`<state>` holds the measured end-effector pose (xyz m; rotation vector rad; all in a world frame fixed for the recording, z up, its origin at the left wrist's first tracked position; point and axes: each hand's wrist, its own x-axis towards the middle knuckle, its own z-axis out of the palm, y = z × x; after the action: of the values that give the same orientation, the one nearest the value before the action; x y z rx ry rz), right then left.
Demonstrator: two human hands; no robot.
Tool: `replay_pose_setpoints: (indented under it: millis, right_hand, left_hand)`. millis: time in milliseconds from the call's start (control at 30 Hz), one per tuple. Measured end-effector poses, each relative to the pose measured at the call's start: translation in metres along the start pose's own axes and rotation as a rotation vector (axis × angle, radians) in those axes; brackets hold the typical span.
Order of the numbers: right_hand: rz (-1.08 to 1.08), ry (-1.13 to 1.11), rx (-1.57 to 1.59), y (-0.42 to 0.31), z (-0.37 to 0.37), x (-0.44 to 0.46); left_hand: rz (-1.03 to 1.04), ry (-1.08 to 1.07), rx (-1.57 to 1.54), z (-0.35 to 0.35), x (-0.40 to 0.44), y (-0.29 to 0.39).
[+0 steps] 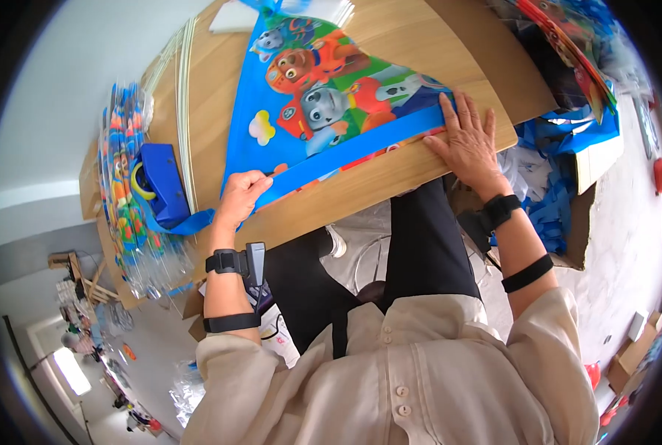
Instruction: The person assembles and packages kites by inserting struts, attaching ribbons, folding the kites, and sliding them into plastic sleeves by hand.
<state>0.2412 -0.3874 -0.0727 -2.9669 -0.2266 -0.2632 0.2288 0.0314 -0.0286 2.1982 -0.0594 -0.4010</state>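
Note:
A triangular printed sheet [346,89] with cartoon dogs and blue areas, much like a kite sail, lies on the wooden table. Along its near edge runs a flat blue strip [360,142], stretched between my two hands. My left hand [243,194] is closed around the strip's left part, thumb and fingers pressed together. From there the strip's tail [186,224] trails off to the left. Over the strip's right end, my right hand [470,142] lies flat with its fingers spread, pressing it on the table.
A blue tape dispenser [164,182] stands at the table's left, beside a bundle of thin pale rods [185,96]. Packed printed pieces [123,178] hang over the left edge. White sheets [234,16] lie at the back. At right is a cardboard box [581,222] of blue and white scraps.

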Motion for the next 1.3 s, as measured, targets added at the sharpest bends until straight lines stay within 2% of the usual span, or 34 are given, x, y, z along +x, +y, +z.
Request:
replay_pose_setpoints:
  millis: [167,200,267,333,400,467,533,633,700,833,900,933,1000,1100,1133,1200,1300]
  right_hand:
    - [-0.009,-0.034,-0.055,0.002,0.001,0.002]
    - [-0.01,-0.033,-0.063,0.002,0.001,0.002]
    - [0.002,-0.036,-0.074,-0.001,0.0,0.003]
    - [0.014,-0.034,-0.083,-0.013,-0.009,0.004]
    - [-0.14,0.054,-0.026,-0.05,-0.029,0.004]
    - [-0.374,0.033,0.215,-0.092,-0.028,0.001]
    - [-0.568,-0.035,0.282,-0.144,-0.023,-0.004]
    - [-0.647,-0.056,0.396,-0.2,-0.004,-0.012]
    - [-0.47,-0.093,0.372,-0.216,0.009,-0.018]
    - [-0.469,-0.092,0.343,-0.215,0.016,-0.028]
    - [-0.464,-0.095,0.323,-0.216,0.015,-0.029]
    - [-0.466,-0.09,0.323,-0.216,0.015,-0.027]
    - [-0.461,-0.109,0.343,-0.216,0.018,-0.028]
    - [-0.454,-0.109,0.335,-0.216,0.019,-0.028]
    - [-0.449,-0.106,0.343,-0.216,0.018,-0.028]
    - [-0.449,-0.095,0.358,-0.215,0.018,-0.029]
    - [-0.456,-0.066,0.388,-0.214,0.018,-0.029]
  left_hand:
    - [0.109,0.098,0.433,0.011,-0.006,0.001]
    - [0.106,0.106,0.424,0.014,-0.007,0.003]
    - [0.214,0.196,0.674,0.021,-0.009,0.006]
    - [0.174,0.186,0.697,0.022,-0.011,0.01]
    - [0.231,0.205,0.694,0.023,-0.012,0.009]
    - [0.236,0.215,0.696,0.024,-0.012,0.007]
    - [0.249,0.226,0.702,0.025,-0.01,0.006]
    - [0.257,0.242,0.692,0.025,-0.011,0.004]
    - [0.238,0.228,0.647,0.024,-0.011,0.005]
    - [0.251,0.229,0.563,0.013,-0.007,-0.009]
    - [0.163,0.085,0.32,-0.002,-0.003,-0.019]
    - [0.165,0.09,0.323,-0.013,-0.003,-0.021]
    - [-0.094,-0.186,0.091,-0.039,-0.01,-0.021]
    - [-0.105,-0.222,0.03,-0.068,-0.035,-0.015]
    - [-0.108,-0.225,0.039,-0.068,-0.039,-0.009]
    - [-0.213,0.018,-0.474,-0.067,-0.043,0.003]
    - [-0.166,0.133,-0.587,-0.03,-0.014,0.061]
